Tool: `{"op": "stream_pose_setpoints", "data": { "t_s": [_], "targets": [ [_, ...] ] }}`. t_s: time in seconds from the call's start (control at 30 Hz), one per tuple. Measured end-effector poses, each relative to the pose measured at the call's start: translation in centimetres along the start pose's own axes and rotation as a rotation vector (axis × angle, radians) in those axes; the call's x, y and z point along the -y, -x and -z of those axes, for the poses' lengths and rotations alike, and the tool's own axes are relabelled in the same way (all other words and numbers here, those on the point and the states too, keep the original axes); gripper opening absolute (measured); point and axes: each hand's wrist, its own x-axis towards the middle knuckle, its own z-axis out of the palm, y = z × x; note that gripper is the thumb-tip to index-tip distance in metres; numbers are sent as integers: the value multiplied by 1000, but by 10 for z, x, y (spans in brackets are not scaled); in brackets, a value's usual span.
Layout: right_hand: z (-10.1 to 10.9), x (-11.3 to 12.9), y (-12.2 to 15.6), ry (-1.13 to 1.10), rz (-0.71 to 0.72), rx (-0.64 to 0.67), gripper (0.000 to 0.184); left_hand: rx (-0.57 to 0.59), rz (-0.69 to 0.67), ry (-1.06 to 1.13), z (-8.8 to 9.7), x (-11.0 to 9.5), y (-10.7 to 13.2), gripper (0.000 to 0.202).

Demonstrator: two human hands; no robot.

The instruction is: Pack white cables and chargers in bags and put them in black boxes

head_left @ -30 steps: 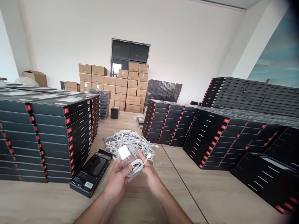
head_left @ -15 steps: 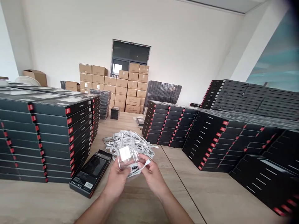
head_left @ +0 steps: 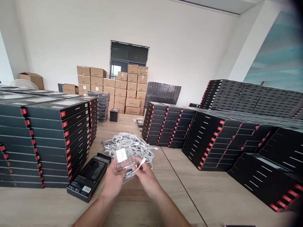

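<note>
My left hand (head_left: 113,180) is closed round the left side of a clear plastic tray (head_left: 128,160), in which a white charger (head_left: 121,155) sits at the far end. At the tray's near end lies a coiled white cable (head_left: 132,172). My right hand (head_left: 144,176) grips this cable near its plug, which sticks up between thumb and fingers. Just behind the hands spreads a heap of white cables (head_left: 139,145). To the left, a black box (head_left: 91,176) with a dark window and an opened end flap lies on the table.
Tall stacks of black boxes (head_left: 47,142) stand at the left. More black box stacks (head_left: 208,138) line the right side. Brown cartons (head_left: 120,91) are piled against the back wall. A seam runs through the wooden table (head_left: 151,205).
The whole view has shifted slightly. Both hands still hold the tray and cable, and the cable's plug end now points more up and outward.
</note>
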Motion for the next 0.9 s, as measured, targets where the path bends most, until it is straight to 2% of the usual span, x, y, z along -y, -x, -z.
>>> {"op": "stream_pose_setpoints", "data": {
  "t_s": [0.1,0.2,0.3,0.37,0.43,0.53,0.6,0.7,0.9],
  "targets": [
    [2,0,0,-15,-34,67,42,1,0,-16,-1,0,0,42],
    [2,-3,-1,58,23,9,36,6,58,-47,0,-6,2,43],
    [1,-2,1,14,-29,4,32,134,172,-42,8,-16,2,54],
    [1,3,5,-64,-115,65,35,241,216,13,13,-21,0,56],
    [-1,8,10,-121,-162,120,40,276,220,131,15,-24,-2,59],
    [-1,14,13,-137,-113,83,42,206,176,333,13,-26,-3,74],
    [0,15,11,-105,-44,26,33,152,138,393,11,-26,-3,80],
    [3,15,6,-47,40,-64,23,122,106,388,10,-26,-4,78],
    [-5,18,9,-67,92,-158,26,128,82,340,10,-19,-4,76]
  ]
}}
